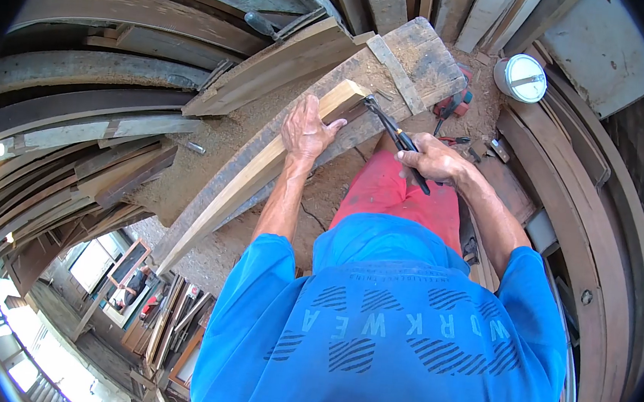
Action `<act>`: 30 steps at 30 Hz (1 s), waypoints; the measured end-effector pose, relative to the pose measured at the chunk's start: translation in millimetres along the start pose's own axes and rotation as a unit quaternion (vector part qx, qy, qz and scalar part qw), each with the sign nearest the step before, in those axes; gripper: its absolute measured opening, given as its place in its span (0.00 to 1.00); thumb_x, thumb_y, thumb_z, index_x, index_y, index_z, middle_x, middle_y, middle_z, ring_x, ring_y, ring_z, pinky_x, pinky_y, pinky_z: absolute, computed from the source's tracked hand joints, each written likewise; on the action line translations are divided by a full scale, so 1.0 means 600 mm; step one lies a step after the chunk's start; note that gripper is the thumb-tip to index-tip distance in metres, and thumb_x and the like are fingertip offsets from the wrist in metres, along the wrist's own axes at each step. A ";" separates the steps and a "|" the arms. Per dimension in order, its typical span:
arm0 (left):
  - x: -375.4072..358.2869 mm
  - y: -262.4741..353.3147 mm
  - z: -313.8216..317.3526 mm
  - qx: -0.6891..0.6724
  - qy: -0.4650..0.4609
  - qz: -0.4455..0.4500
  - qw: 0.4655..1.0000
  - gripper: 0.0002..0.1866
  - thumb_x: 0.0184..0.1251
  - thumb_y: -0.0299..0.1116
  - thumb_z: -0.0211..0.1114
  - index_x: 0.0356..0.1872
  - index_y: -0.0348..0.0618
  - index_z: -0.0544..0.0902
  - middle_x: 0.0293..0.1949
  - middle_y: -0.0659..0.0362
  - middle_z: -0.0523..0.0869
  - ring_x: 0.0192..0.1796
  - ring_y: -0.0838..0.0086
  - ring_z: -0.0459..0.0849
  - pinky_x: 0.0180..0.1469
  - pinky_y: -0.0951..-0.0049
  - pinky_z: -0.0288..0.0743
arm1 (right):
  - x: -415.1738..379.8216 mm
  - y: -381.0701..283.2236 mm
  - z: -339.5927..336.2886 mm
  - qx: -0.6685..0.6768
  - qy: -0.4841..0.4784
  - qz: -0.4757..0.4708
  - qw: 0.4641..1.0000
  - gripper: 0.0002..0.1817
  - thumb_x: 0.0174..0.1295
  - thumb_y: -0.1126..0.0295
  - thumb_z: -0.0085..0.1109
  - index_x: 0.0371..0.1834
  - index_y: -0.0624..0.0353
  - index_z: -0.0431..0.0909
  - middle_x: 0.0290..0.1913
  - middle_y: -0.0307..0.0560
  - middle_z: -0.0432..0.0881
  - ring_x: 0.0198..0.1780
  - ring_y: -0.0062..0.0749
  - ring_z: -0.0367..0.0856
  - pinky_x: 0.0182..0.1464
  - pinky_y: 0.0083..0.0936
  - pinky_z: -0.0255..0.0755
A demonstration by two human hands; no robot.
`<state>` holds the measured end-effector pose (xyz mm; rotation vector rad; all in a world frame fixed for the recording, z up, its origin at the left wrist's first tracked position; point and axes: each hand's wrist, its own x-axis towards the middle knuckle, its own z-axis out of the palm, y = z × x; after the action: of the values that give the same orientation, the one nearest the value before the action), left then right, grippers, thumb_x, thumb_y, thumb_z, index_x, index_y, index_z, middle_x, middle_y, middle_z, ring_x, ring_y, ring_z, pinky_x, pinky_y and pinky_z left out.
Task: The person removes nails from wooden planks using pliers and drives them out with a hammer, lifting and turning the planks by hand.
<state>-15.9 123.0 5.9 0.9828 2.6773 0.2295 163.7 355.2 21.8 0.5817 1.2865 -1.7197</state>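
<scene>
A long squared wooden beam [264,161] lies along the workbench [395,62]. My left hand [307,129] holds the beam near its upper end, with fingers over the far side and the thumb toward the near side. In my right hand [434,159] a pair of pliers [397,133] with dark handles is gripped. Its jaws meet the side of the beam close to the end. Whatever the jaws may be biting is too small to make out.
A flat wood strip [396,73] crosses the bench amid sawdust. Right of it are a red power tool [453,101] on the ground and a white bucket [520,78]. Stacked boards [118,76] line the left; more planks [573,215] stand right. Another person [130,288] is far off, lower left.
</scene>
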 end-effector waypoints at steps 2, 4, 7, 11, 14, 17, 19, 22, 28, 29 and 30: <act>0.001 -0.002 0.005 0.003 0.004 0.002 1.000 0.35 0.38 0.49 0.89 0.39 0.42 0.75 0.38 0.48 0.86 0.42 0.47 0.87 0.44 0.51 0.81 | 0.005 0.012 0.007 0.066 0.000 -0.013 0.998 0.18 0.78 0.66 0.57 0.61 0.67 0.72 0.53 0.52 0.86 0.38 0.29 0.88 0.38 0.28 0.82; 0.002 -0.004 0.006 0.001 0.001 -0.001 1.000 0.35 0.38 0.49 0.89 0.39 0.42 0.75 0.38 0.48 0.86 0.42 0.47 0.87 0.44 0.51 0.81 | 0.007 0.019 0.012 0.149 -0.017 -0.008 0.989 0.18 0.78 0.67 0.57 0.63 0.67 0.72 0.53 0.51 0.85 0.40 0.29 0.88 0.39 0.28 0.81; 0.003 -0.005 0.005 0.001 -0.004 -0.003 1.000 0.35 0.39 0.49 0.89 0.39 0.42 0.75 0.38 0.48 0.86 0.42 0.47 0.87 0.44 0.51 0.81 | 0.015 0.033 0.019 0.178 -0.024 -0.037 0.983 0.14 0.76 0.67 0.59 0.55 0.65 0.73 0.45 0.48 0.84 0.39 0.29 0.88 0.33 0.30 0.80; -0.001 -0.005 0.010 0.005 -0.005 -0.003 1.000 0.35 0.39 0.49 0.89 0.39 0.41 0.75 0.37 0.48 0.86 0.42 0.47 0.86 0.44 0.51 0.81 | 0.019 0.034 0.015 0.114 -0.043 -0.076 0.990 0.19 0.75 0.68 0.58 0.64 0.65 0.71 0.49 0.47 0.84 0.43 0.30 0.89 0.38 0.29 0.80; 0.001 -0.008 0.011 0.014 -0.010 -0.008 1.000 0.35 0.38 0.49 0.89 0.39 0.41 0.75 0.37 0.48 0.86 0.42 0.47 0.87 0.44 0.52 0.81 | 0.008 0.041 0.023 0.093 -0.045 -0.073 0.992 0.26 0.76 0.69 0.55 0.74 0.63 0.67 0.54 0.48 0.83 0.45 0.32 0.90 0.42 0.29 0.80; 0.016 -0.015 0.006 0.005 -0.014 0.002 1.000 0.38 0.38 0.55 0.89 0.40 0.41 0.76 0.37 0.46 0.88 0.42 0.46 0.88 0.42 0.50 0.82 | 0.002 0.062 0.025 0.122 -0.036 -0.062 0.990 0.32 0.76 0.68 0.55 0.82 0.57 0.61 0.55 0.48 0.83 0.46 0.34 0.90 0.42 0.31 0.81; 0.022 -0.017 0.002 0.004 -0.036 -0.011 0.999 0.39 0.38 0.55 0.89 0.41 0.41 0.76 0.37 0.46 0.88 0.42 0.45 0.88 0.42 0.50 0.82 | 0.007 0.059 0.031 0.177 -0.003 -0.061 0.982 0.14 0.74 0.66 0.58 0.57 0.59 0.70 0.43 0.43 0.80 0.45 0.31 0.89 0.36 0.32 0.76; 0.026 -0.022 0.003 0.007 -0.035 -0.006 0.999 0.39 0.38 0.56 0.89 0.42 0.42 0.75 0.37 0.46 0.88 0.42 0.45 0.88 0.42 0.50 0.82 | 0.017 0.037 0.023 0.184 -0.006 -0.057 0.981 0.15 0.75 0.66 0.58 0.59 0.59 0.69 0.47 0.45 0.82 0.47 0.32 0.90 0.33 0.30 0.77; 0.030 -0.019 -0.004 0.003 -0.049 -0.020 0.999 0.40 0.37 0.56 0.89 0.42 0.42 0.74 0.37 0.46 0.88 0.42 0.45 0.88 0.42 0.50 0.82 | 0.017 0.015 0.017 0.268 -0.024 -0.033 0.962 0.13 0.77 0.68 0.55 0.56 0.66 0.73 0.53 0.53 0.82 0.48 0.36 0.90 0.30 0.31 0.83; 0.029 -0.020 -0.003 0.001 -0.051 -0.020 0.998 0.40 0.37 0.56 0.89 0.42 0.42 0.74 0.37 0.46 0.88 0.42 0.45 0.88 0.42 0.50 0.82 | 0.011 0.007 0.018 0.297 -0.022 -0.027 0.954 0.13 0.77 0.67 0.55 0.55 0.65 0.73 0.51 0.52 0.83 0.45 0.35 0.90 0.29 0.31 0.82; 0.028 -0.020 -0.003 0.003 -0.048 -0.015 0.999 0.40 0.37 0.56 0.89 0.42 0.42 0.74 0.37 0.46 0.88 0.42 0.45 0.88 0.42 0.50 0.82 | 0.007 0.000 0.018 0.325 -0.020 -0.022 0.945 0.12 0.77 0.67 0.55 0.54 0.65 0.74 0.48 0.52 0.84 0.42 0.34 0.90 0.28 0.30 0.81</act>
<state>-35.9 124.9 1.0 0.9305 2.6042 0.1642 163.0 343.4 22.4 0.8877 0.6806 -2.1851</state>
